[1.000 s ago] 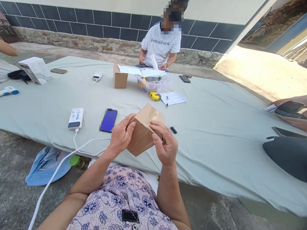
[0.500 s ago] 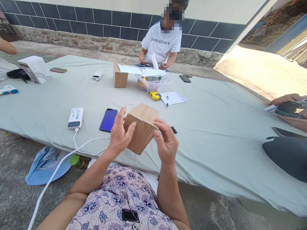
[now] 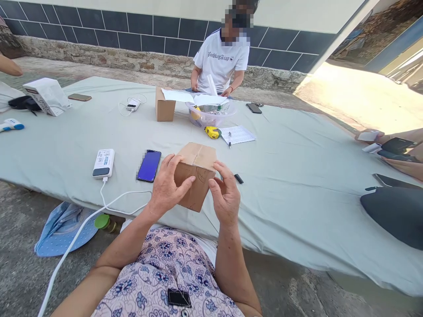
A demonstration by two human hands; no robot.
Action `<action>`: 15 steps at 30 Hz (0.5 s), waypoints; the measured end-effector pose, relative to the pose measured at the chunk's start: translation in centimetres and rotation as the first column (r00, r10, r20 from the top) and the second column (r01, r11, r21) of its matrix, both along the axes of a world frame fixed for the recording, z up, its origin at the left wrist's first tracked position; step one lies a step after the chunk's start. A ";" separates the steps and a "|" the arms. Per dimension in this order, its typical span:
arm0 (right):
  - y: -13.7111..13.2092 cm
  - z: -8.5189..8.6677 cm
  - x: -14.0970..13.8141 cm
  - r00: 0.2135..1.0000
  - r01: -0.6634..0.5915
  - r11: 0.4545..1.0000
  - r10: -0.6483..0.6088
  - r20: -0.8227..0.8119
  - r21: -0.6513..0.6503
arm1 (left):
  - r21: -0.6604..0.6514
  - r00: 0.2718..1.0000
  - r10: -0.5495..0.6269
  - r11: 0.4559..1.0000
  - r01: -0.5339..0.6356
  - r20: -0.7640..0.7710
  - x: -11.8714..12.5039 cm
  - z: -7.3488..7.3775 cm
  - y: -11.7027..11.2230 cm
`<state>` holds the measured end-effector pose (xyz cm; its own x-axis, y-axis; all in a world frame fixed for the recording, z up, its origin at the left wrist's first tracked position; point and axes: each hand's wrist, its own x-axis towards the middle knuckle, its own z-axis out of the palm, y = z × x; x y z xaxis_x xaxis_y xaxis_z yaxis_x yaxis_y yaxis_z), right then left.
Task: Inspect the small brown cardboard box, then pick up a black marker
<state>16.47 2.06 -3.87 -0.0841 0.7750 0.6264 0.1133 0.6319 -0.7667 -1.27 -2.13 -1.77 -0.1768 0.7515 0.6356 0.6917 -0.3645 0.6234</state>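
A small brown cardboard box (image 3: 195, 190) with dark pen marks on its front stands between my hands near the table's front edge. Its top flaps are closed along a middle seam. My left hand (image 3: 168, 184) grips the left side, thumb across the front face and fingers at the top edge. On the other side, my right hand (image 3: 226, 193) holds the right edge with its thumb in front and fingers along the upper corner. A small black object (image 3: 238, 178) lies just right of my right hand. Left of the box rests a phone (image 3: 149, 166) with a blue screen.
A white power bank (image 3: 103, 164) with a cable lies at left. Further back are a yellow tape measure (image 3: 212, 132), a sheet of paper (image 3: 243, 135), a clear plastic basin (image 3: 211, 119) and another cardboard box (image 3: 165, 111). A person (image 3: 220, 61) sits opposite; another person's hands show far right.
The box has turned slightly between my hands, its front now facing me more squarely. My left fingers have come down onto its top edge. The person opposite has lowered their hands slightly.
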 end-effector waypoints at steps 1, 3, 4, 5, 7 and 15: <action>0.1 -0.1 0.0 1.000 -0.007 1.000 0.007 0.001 -0.014 | 0.009 1.000 0.013 1.000 -0.013 0.014 0.0 -0.1 0.0; 0.2 -0.5 0.1 1.000 -0.023 0.998 0.024 0.018 -0.061 | 0.014 0.997 0.049 0.999 -0.050 0.054 0.0 -0.2 0.2; 0.2 -0.7 0.1 0.999 -0.033 0.996 0.036 0.037 -0.088 | 0.009 0.994 0.068 0.998 -0.069 0.082 -0.1 -0.3 0.3; 0.3 -0.9 0.2 0.997 -0.042 0.993 0.049 0.063 -0.110 | 0.001 0.990 0.086 0.996 -0.087 0.114 -0.2 -0.4 0.4; 0.3 -1.1 0.2 0.989 -0.060 0.989 0.077 0.125 -0.137 | -0.021 0.975 0.119 0.993 -0.117 0.189 -0.6 -0.6 0.7; 0.2 -1.1 0.3 0.946 -0.032 0.985 0.085 0.314 -0.169 | -0.154 0.821 0.226 0.973 -0.170 0.524 -2.4 -0.8 1.7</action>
<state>16.75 2.26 -4.98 -0.3071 0.8501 0.4279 0.3349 0.5173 -0.7875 -3.67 -0.42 -2.57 -0.6191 0.7152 0.3244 0.2901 -0.1755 0.9407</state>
